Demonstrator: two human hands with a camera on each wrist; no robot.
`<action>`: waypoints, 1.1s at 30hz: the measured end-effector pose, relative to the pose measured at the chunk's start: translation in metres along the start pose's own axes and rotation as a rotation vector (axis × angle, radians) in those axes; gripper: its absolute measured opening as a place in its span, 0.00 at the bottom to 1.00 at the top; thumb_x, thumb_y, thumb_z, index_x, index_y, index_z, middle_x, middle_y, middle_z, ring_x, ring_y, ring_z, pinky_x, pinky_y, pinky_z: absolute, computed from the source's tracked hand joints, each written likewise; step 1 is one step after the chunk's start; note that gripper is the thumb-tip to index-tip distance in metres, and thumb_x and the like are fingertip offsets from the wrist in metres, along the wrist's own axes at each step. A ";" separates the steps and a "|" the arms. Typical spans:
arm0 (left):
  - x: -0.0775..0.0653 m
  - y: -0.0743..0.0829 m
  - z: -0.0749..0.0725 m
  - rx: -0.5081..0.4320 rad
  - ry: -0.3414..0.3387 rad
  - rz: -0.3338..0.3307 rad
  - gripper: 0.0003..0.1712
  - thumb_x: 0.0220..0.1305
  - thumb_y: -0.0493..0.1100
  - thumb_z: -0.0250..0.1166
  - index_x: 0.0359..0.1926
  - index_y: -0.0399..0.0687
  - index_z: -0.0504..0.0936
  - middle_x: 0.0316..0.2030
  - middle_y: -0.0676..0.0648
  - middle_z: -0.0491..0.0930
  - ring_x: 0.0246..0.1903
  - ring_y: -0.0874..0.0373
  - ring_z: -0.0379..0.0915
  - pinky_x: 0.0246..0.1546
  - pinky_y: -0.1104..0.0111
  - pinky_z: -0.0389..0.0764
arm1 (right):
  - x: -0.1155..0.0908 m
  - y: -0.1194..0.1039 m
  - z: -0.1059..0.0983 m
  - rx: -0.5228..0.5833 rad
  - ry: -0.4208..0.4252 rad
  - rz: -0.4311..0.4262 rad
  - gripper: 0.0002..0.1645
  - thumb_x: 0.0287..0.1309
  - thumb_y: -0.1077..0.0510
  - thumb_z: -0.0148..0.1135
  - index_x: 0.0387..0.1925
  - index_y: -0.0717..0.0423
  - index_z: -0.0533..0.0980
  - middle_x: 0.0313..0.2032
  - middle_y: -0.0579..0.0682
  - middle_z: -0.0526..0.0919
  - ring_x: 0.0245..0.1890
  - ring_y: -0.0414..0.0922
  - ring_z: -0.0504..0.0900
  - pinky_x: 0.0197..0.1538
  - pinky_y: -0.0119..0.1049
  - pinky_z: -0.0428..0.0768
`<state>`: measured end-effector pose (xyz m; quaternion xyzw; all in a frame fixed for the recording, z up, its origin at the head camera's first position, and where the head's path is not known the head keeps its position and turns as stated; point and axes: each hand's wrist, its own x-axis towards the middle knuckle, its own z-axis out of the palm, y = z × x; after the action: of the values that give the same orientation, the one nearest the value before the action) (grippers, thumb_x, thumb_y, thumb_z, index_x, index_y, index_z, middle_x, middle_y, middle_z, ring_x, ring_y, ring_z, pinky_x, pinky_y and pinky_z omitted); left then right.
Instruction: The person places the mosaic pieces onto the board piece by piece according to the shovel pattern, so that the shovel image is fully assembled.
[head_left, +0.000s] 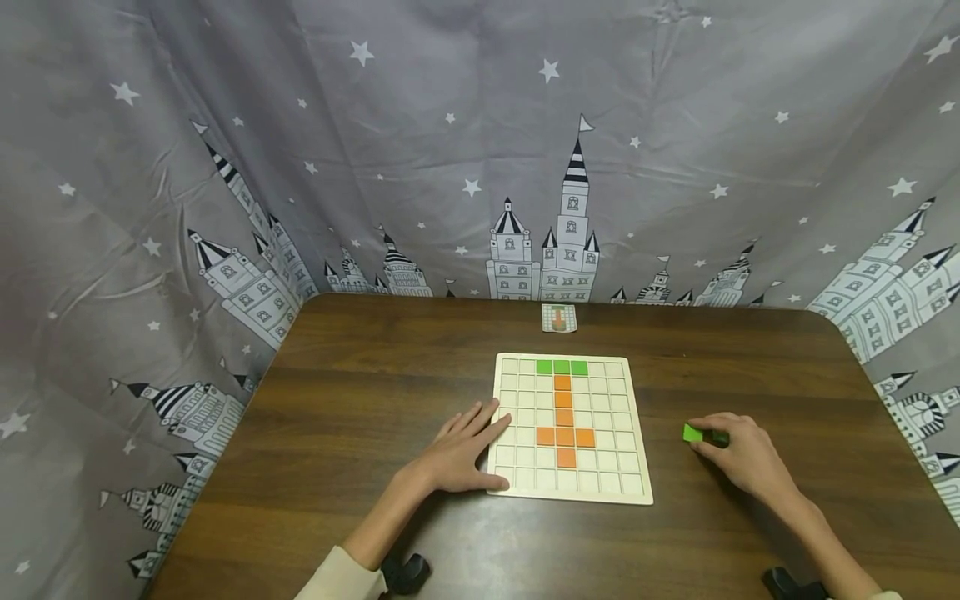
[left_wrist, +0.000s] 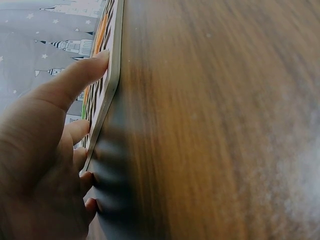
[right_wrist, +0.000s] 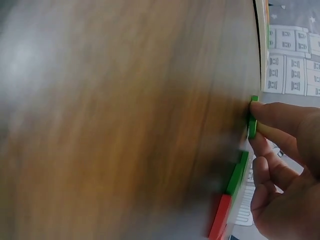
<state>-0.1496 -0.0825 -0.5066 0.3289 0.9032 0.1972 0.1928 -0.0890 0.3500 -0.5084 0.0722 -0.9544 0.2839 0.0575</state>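
A square cream grid board (head_left: 525,478) lies on the table, with green tiles (head_left: 562,367) in a row at its far edge and orange tiles (head_left: 565,417) forming a cross below them. My left hand (head_left: 459,454) rests spread on the board's left edge, thumb at the near left corner. To the right of the board, my right hand (head_left: 738,454) pinches a green square tile (right_wrist: 253,119) between thumb and fingers. Beneath that hand lies another green tile (right_wrist: 237,175), and a red tile (right_wrist: 220,217) sits beside it in the right wrist view.
Behind the board, a small pattern card (head_left: 558,317) lies near the far edge of the brown wooden table (head_left: 375,375). A grey curtain (head_left: 420,117) with castles and stars hangs around the table's back and sides.
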 end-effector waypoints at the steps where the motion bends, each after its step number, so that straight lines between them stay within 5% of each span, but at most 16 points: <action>1: 0.000 0.000 0.000 -0.001 0.001 0.001 0.54 0.59 0.66 0.68 0.79 0.52 0.54 0.79 0.44 0.42 0.76 0.44 0.35 0.71 0.44 0.43 | 0.001 -0.002 0.000 0.000 -0.004 -0.001 0.18 0.52 0.65 0.74 0.46 0.66 0.84 0.47 0.67 0.83 0.48 0.71 0.76 0.44 0.66 0.75; 10: 0.000 0.000 -0.001 -0.006 0.002 0.005 0.54 0.59 0.65 0.68 0.79 0.52 0.55 0.79 0.43 0.42 0.76 0.43 0.35 0.70 0.44 0.43 | 0.006 -0.025 0.009 0.045 0.002 -0.011 0.17 0.52 0.64 0.75 0.46 0.62 0.85 0.46 0.60 0.85 0.52 0.67 0.76 0.52 0.67 0.71; 17: 0.000 0.001 -0.001 0.000 -0.010 -0.006 0.55 0.60 0.65 0.68 0.79 0.53 0.53 0.79 0.45 0.41 0.77 0.45 0.34 0.71 0.44 0.42 | 0.009 -0.049 0.021 0.108 -0.019 -0.070 0.19 0.52 0.63 0.76 0.47 0.61 0.85 0.46 0.55 0.85 0.51 0.62 0.78 0.52 0.62 0.74; 33: -0.001 0.001 -0.001 -0.022 0.007 0.011 0.54 0.60 0.64 0.68 0.79 0.50 0.55 0.79 0.43 0.42 0.76 0.43 0.34 0.70 0.43 0.42 | 0.019 -0.087 0.051 0.204 -0.072 -0.050 0.15 0.48 0.63 0.78 0.41 0.54 0.87 0.43 0.47 0.87 0.49 0.53 0.80 0.52 0.54 0.76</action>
<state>-0.1491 -0.0826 -0.5057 0.3312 0.8997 0.2094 0.1921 -0.0964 0.2482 -0.5013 0.1114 -0.9200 0.3752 0.0227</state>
